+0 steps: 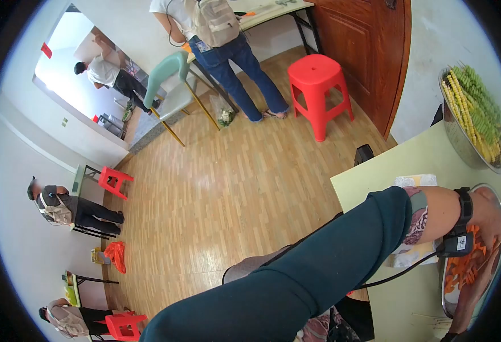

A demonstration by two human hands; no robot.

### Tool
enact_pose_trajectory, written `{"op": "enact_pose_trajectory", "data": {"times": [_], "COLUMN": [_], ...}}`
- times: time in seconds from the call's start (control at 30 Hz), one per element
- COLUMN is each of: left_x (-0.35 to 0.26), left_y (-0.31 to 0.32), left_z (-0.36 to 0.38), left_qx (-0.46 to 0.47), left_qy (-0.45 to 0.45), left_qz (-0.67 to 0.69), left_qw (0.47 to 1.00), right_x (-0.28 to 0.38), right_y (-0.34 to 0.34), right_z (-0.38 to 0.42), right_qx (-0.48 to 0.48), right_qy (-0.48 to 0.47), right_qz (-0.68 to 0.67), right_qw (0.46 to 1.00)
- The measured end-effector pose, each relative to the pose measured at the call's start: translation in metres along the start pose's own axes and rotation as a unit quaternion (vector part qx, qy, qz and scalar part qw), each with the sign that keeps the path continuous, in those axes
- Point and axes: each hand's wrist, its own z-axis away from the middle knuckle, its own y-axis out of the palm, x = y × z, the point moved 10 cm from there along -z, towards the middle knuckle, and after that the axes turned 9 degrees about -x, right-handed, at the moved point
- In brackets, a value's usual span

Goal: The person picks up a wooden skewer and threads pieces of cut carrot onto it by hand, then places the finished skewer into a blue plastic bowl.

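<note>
My left hand (488,219), with a black band and a small cabled device at its wrist, reaches over a metal tray (448,305) at the right edge. Its fingers are bent down and closed; what they hold is hidden. Orange slices that look like carrot (461,265) lie in the tray. From below, my right hand (484,272) comes in over the slices, close to my left fingers. A thin skewer (492,251) shows at its fingers, which seem closed round it. Several loose skewers (430,320) lie on the pale table (395,305).
A metal bowl (461,142) of yellow and green skewered food stands on the table's far corner. Patterned paper (415,180) lies partly under my forearm. A red stool (317,80), a green chair (168,77) and a person with a backpack (216,25) are beyond; other people stand left.
</note>
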Motion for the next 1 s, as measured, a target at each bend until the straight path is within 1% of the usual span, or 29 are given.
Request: {"op": "enact_pose_trajectory", "data": {"times": [0.03, 0.1, 0.13, 0.2, 0.27, 0.3, 0.33, 0.4, 0.47, 0.5, 0.53, 0.57, 0.6, 0.63, 0.7, 0.73, 0.77, 0.8, 0.83, 0.87, 0.9, 0.93, 0.97, 1.0], "left_x": [-0.003, -0.006, -0.004, 0.0, -0.005, -0.001, 0.0, -0.001, -0.003, -0.01, -0.01, -0.008, -0.005, 0.001, 0.004, 0.013, 0.016, 0.014, 0.018, 0.019, 0.019, 0.027, 0.032, 0.021], "left_y": [-0.003, -0.008, -0.007, -0.004, -0.001, 0.001, 0.003, 0.003, 0.0, -0.006, -0.009, -0.009, -0.007, -0.005, -0.005, -0.012, -0.023, -0.026, -0.028, -0.031, -0.03, -0.024, -0.02, -0.027], "left_z": [0.0, 0.002, 0.003, 0.001, -0.005, -0.009, -0.013, -0.015, -0.015, -0.008, -0.001, 0.003, -0.001, -0.006, -0.007, -0.008, -0.005, -0.001, 0.005, 0.013, 0.018, 0.024, 0.03, 0.04], "left_qx": [-0.016, -0.032, -0.025, -0.017, -0.029, -0.029, -0.037, -0.047, -0.06, -0.06, -0.042, -0.024, -0.024, -0.029, -0.035, -0.068, -0.101, -0.102, -0.1, -0.097, -0.098, -0.075, -0.052, -0.052], "left_qy": [0.015, 0.03, 0.018, 0.007, 0.06, 0.06, 0.077, 0.096, 0.097, 0.099, 0.068, 0.036, 0.037, 0.034, 0.032, -0.002, -0.036, -0.035, -0.052, -0.068, -0.066, -0.098, -0.13, -0.129], "left_qz": [-0.022, -0.043, -0.028, -0.012, -0.061, -0.059, -0.054, -0.046, -0.09, -0.089, -0.079, -0.07, -0.068, -0.063, -0.057, -0.125, -0.191, -0.191, -0.183, -0.174, -0.172, -0.164, -0.156, -0.154], "left_qw": [1.0, 0.998, 0.999, 1.0, 0.996, 0.996, 0.995, 0.993, 0.989, 0.989, 0.994, 0.997, 0.997, 0.997, 0.997, 0.99, 0.976, 0.976, 0.977, 0.978, 0.978, 0.979, 0.978, 0.978], "right_x": [0.003, -0.008, -0.009, -0.004, 0.001, 0.006, 0.009, 0.028, 0.029, 0.028, 0.026, 0.024, 0.023, 0.022, 0.032, 0.032, 0.036, 0.041, 0.043, 0.043, 0.041, 0.038, 0.032, 0.028], "right_y": [-0.006, -0.006, -0.006, -0.006, -0.004, -0.003, 0.005, 0.015, 0.016, 0.015, 0.009, 0.008, 0.01, 0.01, 0.017, 0.017, 0.017, 0.015, 0.016, 0.022, 0.027, 0.021, 0.021, 0.024], "right_z": [-0.004, -0.007, -0.008, -0.009, -0.006, -0.002, 0.006, 0.028, 0.027, 0.027, 0.022, 0.014, 0.012, 0.013, 0.024, 0.024, 0.025, 0.026, 0.028, 0.03, 0.031, 0.026, 0.017, 0.014], "right_qx": [0.0, 0.068, 0.068, 0.042, 0.015, 0.002, 0.001, -0.075, -0.071, -0.066, -0.068, -0.043, -0.017, -0.019, -0.058, -0.059, -0.062, -0.066, -0.068, -0.043, -0.019, -0.02, 0.015, 0.051], "right_qy": [0.0, 0.122, 0.122, 0.051, -0.019, -0.054, -0.054, -0.076, -0.077, -0.077, -0.077, -0.087, -0.097, -0.097, -0.111, -0.112, -0.134, -0.157, -0.158, -0.145, -0.132, -0.132, -0.13, -0.127], "right_qz": [0.001, -0.026, -0.026, -0.005, 0.016, 0.028, 0.03, -0.015, -0.017, -0.022, -0.021, 0.006, 0.033, 0.034, 0.017, 0.018, 0.009, -0.001, 0.0, 0.005, 0.01, 0.012, 0.007, 0.002], "right_qw": [1.0, 0.99, 0.99, 0.998, 1.0, 0.998, 0.998, 0.994, 0.994, 0.995, 0.994, 0.995, 0.995, 0.994, 0.992, 0.992, 0.989, 0.985, 0.985, 0.988, 0.991, 0.991, 0.991, 0.991]}}
